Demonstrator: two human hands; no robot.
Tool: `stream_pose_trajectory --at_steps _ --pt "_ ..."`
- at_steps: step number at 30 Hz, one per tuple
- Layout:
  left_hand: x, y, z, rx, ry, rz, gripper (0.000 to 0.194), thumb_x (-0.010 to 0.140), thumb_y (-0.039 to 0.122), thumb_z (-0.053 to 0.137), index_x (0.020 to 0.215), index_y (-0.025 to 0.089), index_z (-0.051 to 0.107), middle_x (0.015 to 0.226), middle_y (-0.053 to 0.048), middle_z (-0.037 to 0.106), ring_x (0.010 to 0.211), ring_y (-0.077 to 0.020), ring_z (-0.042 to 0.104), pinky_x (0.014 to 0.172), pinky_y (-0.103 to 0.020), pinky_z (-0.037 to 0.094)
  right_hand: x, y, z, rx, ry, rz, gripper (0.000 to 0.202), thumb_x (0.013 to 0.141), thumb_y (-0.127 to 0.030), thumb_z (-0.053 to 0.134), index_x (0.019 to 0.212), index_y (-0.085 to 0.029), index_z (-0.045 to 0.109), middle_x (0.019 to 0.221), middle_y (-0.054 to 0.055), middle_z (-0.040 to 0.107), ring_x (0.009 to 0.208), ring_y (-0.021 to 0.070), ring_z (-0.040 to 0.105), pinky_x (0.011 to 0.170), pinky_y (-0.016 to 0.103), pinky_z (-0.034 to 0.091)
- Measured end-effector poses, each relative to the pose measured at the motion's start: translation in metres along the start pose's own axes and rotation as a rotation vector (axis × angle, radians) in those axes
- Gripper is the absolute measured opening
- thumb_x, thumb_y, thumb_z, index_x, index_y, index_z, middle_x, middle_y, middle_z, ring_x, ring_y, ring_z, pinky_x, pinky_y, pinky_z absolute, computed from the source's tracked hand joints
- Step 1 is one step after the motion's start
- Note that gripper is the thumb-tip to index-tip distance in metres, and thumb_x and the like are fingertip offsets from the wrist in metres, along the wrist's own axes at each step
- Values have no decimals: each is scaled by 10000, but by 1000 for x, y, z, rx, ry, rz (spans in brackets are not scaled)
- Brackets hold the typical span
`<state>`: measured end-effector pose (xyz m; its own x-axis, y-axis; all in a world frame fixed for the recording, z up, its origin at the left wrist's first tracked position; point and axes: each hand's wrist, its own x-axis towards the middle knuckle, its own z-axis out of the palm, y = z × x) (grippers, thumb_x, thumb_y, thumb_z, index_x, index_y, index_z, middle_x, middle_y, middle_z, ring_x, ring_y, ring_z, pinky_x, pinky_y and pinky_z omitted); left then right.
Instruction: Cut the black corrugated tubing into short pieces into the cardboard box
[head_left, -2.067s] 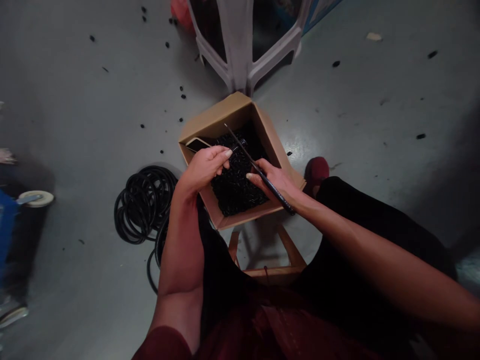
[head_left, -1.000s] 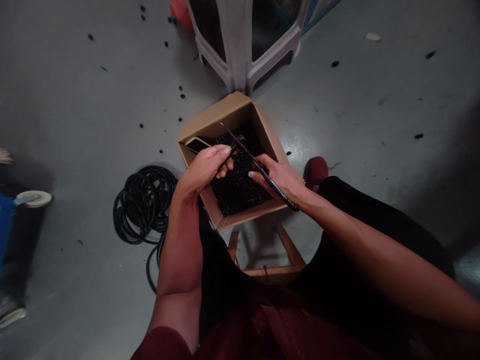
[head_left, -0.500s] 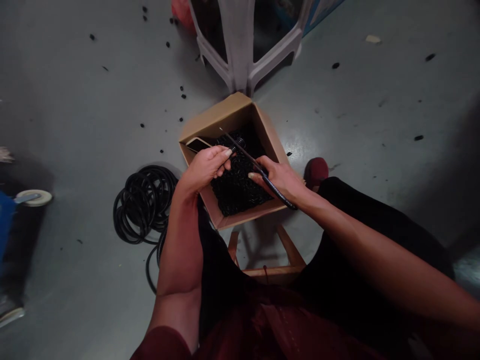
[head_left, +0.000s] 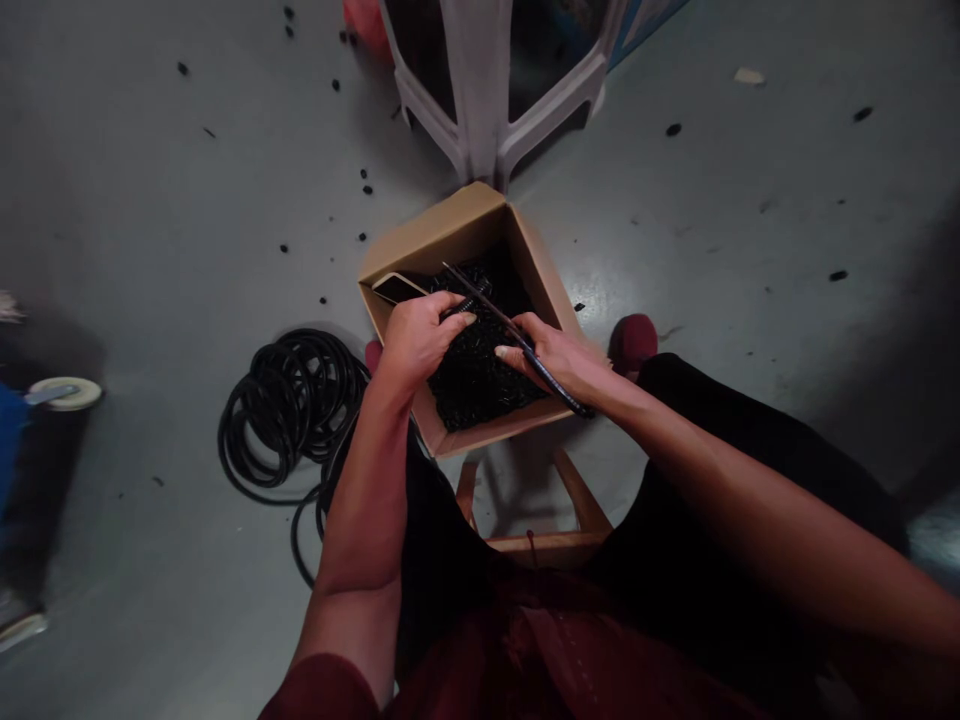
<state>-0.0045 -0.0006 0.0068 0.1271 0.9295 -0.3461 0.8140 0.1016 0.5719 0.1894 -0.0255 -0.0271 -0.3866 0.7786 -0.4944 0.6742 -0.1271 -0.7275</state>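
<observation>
My left hand [head_left: 427, 335] is closed on a ribbed black tube [head_left: 472, 298], whose end sticks out beyond the fingertips over the box. Wrapped round the dark handle of a long thin metal tool [head_left: 487, 306], my right hand [head_left: 547, 350] is at the box's right side. The tool's blade slants up and left, its middle close to the tube's end; whether they touch I cannot tell. Below both hands, the open cardboard box [head_left: 551, 280] holds many small black pieces [head_left: 491, 375]. A loose coil of black tubing [head_left: 289, 410] lies on the floor beside my left forearm.
A pale plastic stool [head_left: 480, 90] stands just beyond the box. Small black pieces are scattered over the grey floor [head_left: 187, 200]. Wooden bars [head_left: 551, 548] show between my legs. A blue object [head_left: 9, 440] and a pale disc [head_left: 67, 393] are at the far left.
My left hand has shifted slightly right and its fingers now reach further along the tube. The coil's loops have spread a little. My right hand and the tool have barely moved.
</observation>
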Motion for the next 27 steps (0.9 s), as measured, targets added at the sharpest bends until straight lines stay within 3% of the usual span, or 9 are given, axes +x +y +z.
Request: stream_pose_trajectory --at_steps 11,21,27 --pt "2 2 1 28 -34 -19 300 824 282 534 1022 124 695 969 -72 720 822 -186 620 779 -310 461 0 -3 -1 -81 5 32 387 867 -525 433 1052 -201 537 766 55 606 691 211 535 600 290 320" --pt "2 0 -1 134 -85 -31 302 825 298 527 1012 134 696 918 -63 708 790 -185 596 745 -292 430 0 -1 0 -175 -23 75 397 869 -520 439 1098 -212 538 756 61 615 672 218 547 574 280 308" --pt "4 -2 2 218 -172 -49 288 846 281 501 1009 138 691 911 -67 704 780 -187 594 747 -294 428 0 -1 1 -227 -63 94 344 882 -497 434 1052 -217 539 725 52 607 658 206 542 572 275 308"
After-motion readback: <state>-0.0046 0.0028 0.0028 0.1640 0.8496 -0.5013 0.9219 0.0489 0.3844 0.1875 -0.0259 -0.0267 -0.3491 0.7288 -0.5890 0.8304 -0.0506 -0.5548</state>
